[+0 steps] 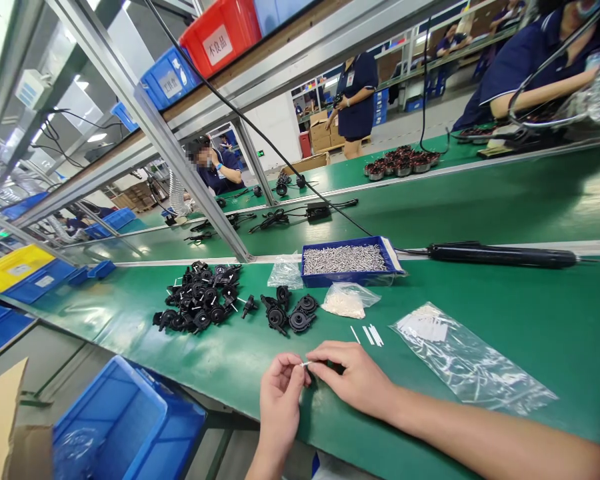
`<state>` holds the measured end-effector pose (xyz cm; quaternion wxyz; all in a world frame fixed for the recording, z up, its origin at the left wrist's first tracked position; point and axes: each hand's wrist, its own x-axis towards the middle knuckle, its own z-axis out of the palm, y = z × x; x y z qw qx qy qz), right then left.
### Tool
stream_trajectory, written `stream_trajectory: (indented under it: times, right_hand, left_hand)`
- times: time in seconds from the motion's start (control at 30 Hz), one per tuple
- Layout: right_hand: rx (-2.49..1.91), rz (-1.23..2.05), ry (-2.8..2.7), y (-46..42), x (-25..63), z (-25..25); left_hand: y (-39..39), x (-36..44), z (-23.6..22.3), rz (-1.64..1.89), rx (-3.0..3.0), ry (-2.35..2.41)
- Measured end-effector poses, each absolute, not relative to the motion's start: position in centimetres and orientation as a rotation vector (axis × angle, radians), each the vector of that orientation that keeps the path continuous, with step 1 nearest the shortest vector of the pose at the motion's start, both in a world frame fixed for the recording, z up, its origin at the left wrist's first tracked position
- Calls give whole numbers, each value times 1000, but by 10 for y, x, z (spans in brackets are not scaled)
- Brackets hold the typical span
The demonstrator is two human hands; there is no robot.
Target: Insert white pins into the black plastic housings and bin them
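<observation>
My left hand [280, 393] and my right hand [353, 377] meet at the near edge of the green table [505, 300]. Together they pinch a small white pin [305, 364] between their fingertips. A dark part seems to lie under my right fingers, mostly hidden. Just beyond my right hand lie a few loose white pins [370, 335]. Farther left sits a pile of black plastic parts [200, 297], with a smaller group of black parts [290, 312] beside it.
A blue tray of metal pins [347, 260] stands mid-table, with small plastic bags [350, 300] near it and a larger clear bag [460, 360] at right. A black electric screwdriver [500, 255] lies behind. Blue bins [125, 420] sit below the edge. Other people work across the line.
</observation>
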<state>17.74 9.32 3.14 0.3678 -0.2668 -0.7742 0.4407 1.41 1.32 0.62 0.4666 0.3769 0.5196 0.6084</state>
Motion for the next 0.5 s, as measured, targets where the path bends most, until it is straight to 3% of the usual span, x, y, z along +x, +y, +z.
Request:
stream_trajectory:
  times: [0.23, 0.43, 0.5]
  right_hand:
    - [-784, 1219, -1938, 98, 179, 33]
    - [-803, 1239, -1932, 99, 179, 35]
    - [-792, 1237, -1931, 99, 179, 34]
  left_hand:
    - [39, -23, 16, 1483, 1527, 1789]
    - [79, -62, 28, 948, 2139, 1935]
    - [83, -61, 26, 941, 2188, 1919]
